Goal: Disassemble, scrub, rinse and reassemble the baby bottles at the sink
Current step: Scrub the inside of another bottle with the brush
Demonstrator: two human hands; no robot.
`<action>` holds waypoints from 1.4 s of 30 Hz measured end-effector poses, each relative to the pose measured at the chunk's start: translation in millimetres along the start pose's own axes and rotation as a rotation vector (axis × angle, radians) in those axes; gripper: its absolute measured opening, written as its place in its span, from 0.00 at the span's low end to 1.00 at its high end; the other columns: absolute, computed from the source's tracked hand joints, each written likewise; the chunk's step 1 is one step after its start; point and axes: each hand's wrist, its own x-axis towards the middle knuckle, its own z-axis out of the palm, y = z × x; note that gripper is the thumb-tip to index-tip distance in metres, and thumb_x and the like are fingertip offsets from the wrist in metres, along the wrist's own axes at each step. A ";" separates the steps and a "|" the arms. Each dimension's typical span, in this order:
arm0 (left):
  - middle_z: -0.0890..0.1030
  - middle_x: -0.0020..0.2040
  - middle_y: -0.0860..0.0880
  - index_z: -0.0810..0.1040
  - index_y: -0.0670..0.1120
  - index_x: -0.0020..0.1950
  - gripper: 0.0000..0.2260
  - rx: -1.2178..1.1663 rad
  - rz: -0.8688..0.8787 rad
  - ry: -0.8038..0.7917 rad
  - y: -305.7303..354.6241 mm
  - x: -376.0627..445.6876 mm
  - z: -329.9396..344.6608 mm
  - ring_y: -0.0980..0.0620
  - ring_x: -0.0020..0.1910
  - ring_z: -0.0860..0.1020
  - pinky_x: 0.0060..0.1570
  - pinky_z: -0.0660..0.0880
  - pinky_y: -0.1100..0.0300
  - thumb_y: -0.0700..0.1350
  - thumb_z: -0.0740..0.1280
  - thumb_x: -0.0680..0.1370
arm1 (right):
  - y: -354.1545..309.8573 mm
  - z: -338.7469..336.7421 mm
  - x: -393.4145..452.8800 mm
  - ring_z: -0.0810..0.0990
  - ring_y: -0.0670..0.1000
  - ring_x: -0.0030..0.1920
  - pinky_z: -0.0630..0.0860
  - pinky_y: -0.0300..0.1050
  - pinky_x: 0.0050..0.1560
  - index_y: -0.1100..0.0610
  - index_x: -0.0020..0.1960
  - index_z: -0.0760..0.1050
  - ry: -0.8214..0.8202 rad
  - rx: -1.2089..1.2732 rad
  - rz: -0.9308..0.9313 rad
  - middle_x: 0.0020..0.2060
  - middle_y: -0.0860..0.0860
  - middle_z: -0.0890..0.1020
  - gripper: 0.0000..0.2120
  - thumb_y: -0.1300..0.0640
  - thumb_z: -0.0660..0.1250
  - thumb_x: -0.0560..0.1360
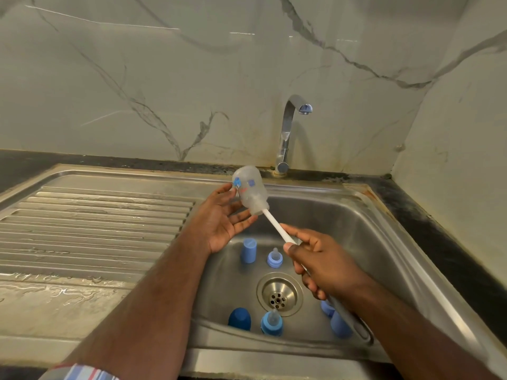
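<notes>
Above the steel sink [365, 215], your left hand [222, 220] lies palm-up, fingers [241, 205] spread straight and touching the clear bottle [248, 189], which tilts mouth-down over the basin. Your right hand [321, 261] has fingers curled round the white brush handle [277, 226], its head inside the bottle. Blue caps [248, 250] and teats [274, 258] stand round the drain [279, 294]
</notes>
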 end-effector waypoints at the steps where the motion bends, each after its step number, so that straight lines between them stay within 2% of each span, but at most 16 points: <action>1: 0.81 0.63 0.35 0.73 0.44 0.72 0.20 0.004 -0.013 -0.007 0.1 -1.1 1.2 0.37 0.57 0.83 0.49 0.83 0.45 0.47 0.67 0.81 | 1.9 0.4 0.1 0.68 0.47 0.23 0.66 0.40 0.22 0.37 0.70 0.71 0.007 -0.038 -0.001 0.32 0.52 0.76 0.19 0.54 0.63 0.82; 3: 0.81 0.63 0.37 0.73 0.43 0.70 0.20 0.036 0.004 -0.005 -0.5 -1.7 3.2 0.39 0.57 0.84 0.47 0.84 0.46 0.51 0.68 0.81 | 3.9 1.8 -0.9 0.69 0.46 0.23 0.67 0.40 0.22 0.37 0.69 0.72 -0.008 -0.083 -0.001 0.31 0.51 0.76 0.19 0.54 0.63 0.82; 5: 0.81 0.63 0.39 0.74 0.46 0.69 0.17 0.067 0.065 0.007 -1.8 -0.6 3.8 0.41 0.53 0.85 0.42 0.84 0.48 0.48 0.69 0.81 | 2.3 3.6 -2.1 0.69 0.46 0.23 0.66 0.40 0.22 0.37 0.69 0.72 -0.042 -0.052 0.015 0.32 0.52 0.76 0.18 0.55 0.62 0.82; 7: 0.81 0.61 0.41 0.75 0.47 0.65 0.13 0.071 0.102 0.017 -1.7 -0.7 4.3 0.43 0.47 0.86 0.40 0.84 0.48 0.45 0.68 0.81 | -0.6 5.3 -2.4 0.69 0.47 0.23 0.65 0.39 0.21 0.40 0.68 0.73 -0.061 0.081 0.053 0.33 0.53 0.76 0.17 0.56 0.62 0.83; 9: 0.80 0.61 0.40 0.76 0.47 0.63 0.11 0.057 0.106 0.021 -0.8 -0.5 4.2 0.41 0.48 0.86 0.40 0.83 0.48 0.45 0.68 0.81 | -2.5 6.9 -2.3 0.68 0.48 0.23 0.64 0.37 0.20 0.44 0.67 0.75 -0.088 0.240 0.097 0.34 0.55 0.76 0.15 0.57 0.62 0.83; 14: 0.81 0.63 0.38 0.74 0.45 0.70 0.19 0.043 0.100 -0.002 1.9 1.0 2.4 0.41 0.50 0.85 0.41 0.83 0.50 0.49 0.68 0.81 | -4.6 7.9 -3.2 0.66 0.47 0.21 0.64 0.36 0.18 0.47 0.67 0.77 -0.224 0.506 0.162 0.34 0.57 0.75 0.16 0.58 0.60 0.83; 17: 0.81 0.60 0.39 0.75 0.45 0.69 0.18 0.038 0.115 0.008 3.5 2.3 -1.9 0.44 0.48 0.86 0.40 0.83 0.50 0.49 0.68 0.80 | -4.2 8.6 -4.5 0.66 0.48 0.21 0.63 0.36 0.19 0.44 0.67 0.77 -0.220 0.331 0.128 0.33 0.56 0.75 0.16 0.58 0.61 0.83; 20: 0.81 0.61 0.39 0.76 0.46 0.68 0.17 0.057 0.110 0.022 1.1 3.8 -6.4 0.42 0.51 0.85 0.42 0.83 0.48 0.47 0.69 0.80 | -1.2 7.1 -1.4 0.68 0.47 0.22 0.65 0.38 0.21 0.39 0.68 0.75 -0.134 -0.003 0.077 0.31 0.53 0.75 0.17 0.55 0.62 0.83; 22: 0.81 0.63 0.38 0.75 0.46 0.68 0.16 0.061 0.101 0.017 -0.4 3.3 -4.1 0.41 0.52 0.85 0.42 0.83 0.47 0.47 0.69 0.80 | 0.9 7.6 0.7 0.69 0.46 0.22 0.66 0.39 0.22 0.37 0.69 0.73 -0.076 -0.111 0.056 0.32 0.52 0.75 0.18 0.53 0.62 0.83; 25: 0.81 0.62 0.38 0.75 0.46 0.67 0.14 0.053 0.102 0.019 0.3 2.0 -0.7 0.40 0.52 0.85 0.41 0.83 0.47 0.47 0.68 0.81 | 0.5 11.5 0.1 0.69 0.47 0.22 0.65 0.38 0.21 0.41 0.70 0.72 -0.042 0.028 0.075 0.33 0.53 0.76 0.17 0.54 0.61 0.83; 29: 0.81 0.61 0.37 0.74 0.45 0.67 0.16 0.023 0.112 0.043 2.6 3.5 -2.5 0.40 0.51 0.85 0.40 0.83 0.49 0.49 0.67 0.82 | -2.7 10.4 -4.0 0.67 0.47 0.22 0.63 0.36 0.19 0.45 0.66 0.77 -0.183 0.402 0.132 0.34 0.56 0.76 0.15 0.57 0.61 0.83; 32: 0.81 0.60 0.38 0.74 0.44 0.68 0.16 0.026 0.117 0.050 3.4 3.5 -3.3 0.42 0.49 0.85 0.39 0.83 0.50 0.48 0.67 0.82 | -0.6 10.2 -4.1 0.67 0.47 0.21 0.63 0.36 0.19 0.42 0.67 0.77 -0.208 0.282 0.106 0.33 0.56 0.76 0.16 0.57 0.62 0.83; 35: 0.80 0.62 0.38 0.74 0.45 0.69 0.16 0.033 0.114 0.065 2.3 4.3 -5.3 0.41 0.52 0.84 0.40 0.83 0.48 0.46 0.67 0.82 | 2.5 10.1 -1.2 0.68 0.47 0.22 0.64 0.38 0.21 0.38 0.68 0.74 -0.133 0.013 0.062 0.32 0.53 0.75 0.17 0.55 0.62 0.83; 37: 0.80 0.63 0.37 0.74 0.45 0.69 0.16 0.037 0.106 0.060 1.2 4.5 -4.1 0.39 0.55 0.84 0.41 0.83 0.47 0.46 0.67 0.82 | 3.7 10.4 1.2 0.68 0.47 0.22 0.65 0.38 0.21 0.38 0.69 0.73 -0.077 -0.038 0.057 0.32 0.52 0.75 0.18 0.54 0.62 0.83; 39: 0.80 0.62 0.37 0.73 0.45 0.69 0.16 0.043 0.100 0.052 0.9 3.8 -2.3 0.38 0.54 0.84 0.41 0.83 0.46 0.46 0.67 0.82 | 1.8 12.1 1.3 0.69 0.47 0.22 0.65 0.37 0.21 0.41 0.69 0.74 -0.055 0.050 0.071 0.32 0.53 0.76 0.17 0.55 0.62 0.83; 42: 0.81 0.61 0.37 0.74 0.45 0.67 0.14 0.024 0.105 0.045 2.4 3.6 -2.3 0.39 0.52 0.85 0.42 0.83 0.47 0.47 0.67 0.82 | -0.8 13.7 -1.7 0.68 0.48 0.21 0.63 0.36 0.19 0.46 0.69 0.75 -0.103 0.307 0.101 0.33 0.55 0.76 0.16 0.56 0.61 0.83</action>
